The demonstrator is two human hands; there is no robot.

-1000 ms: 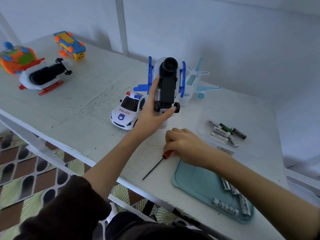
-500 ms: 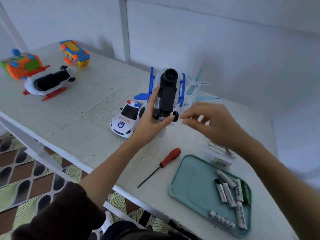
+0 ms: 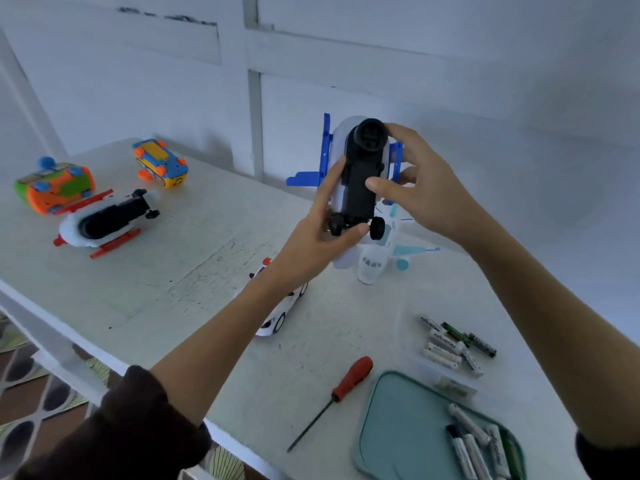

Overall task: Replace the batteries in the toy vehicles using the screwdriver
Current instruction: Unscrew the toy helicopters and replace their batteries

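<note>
I hold a white toy plane with blue wings (image 3: pixel 360 174) upright above the table, its black underside facing me. My left hand (image 3: pixel 322 237) grips its lower end by the small black wheels. My right hand (image 3: pixel 422 192) clasps the upper right side, thumb on the black underside. The red-handled screwdriver (image 3: pixel 343 386) lies loose on the table in front of me. Loose batteries (image 3: pixel 453 344) lie to the right of it, and more batteries (image 3: pixel 478 445) rest in a teal tray (image 3: pixel 394 434).
A white police car (image 3: pixel 277 317) sits partly hidden under my left forearm. A small white and teal plane (image 3: pixel 381 258) stands behind my hands. At the far left lie a red-winged plane (image 3: pixel 104 220) on its back, an orange-green toy (image 3: pixel 52 188) and a yellow-blue toy (image 3: pixel 161 162).
My right hand let go of the screwdriver on the table, rose and took hold of the blue-winged plane's upper side. The plane is lifted higher, and my view has tilted up.
</note>
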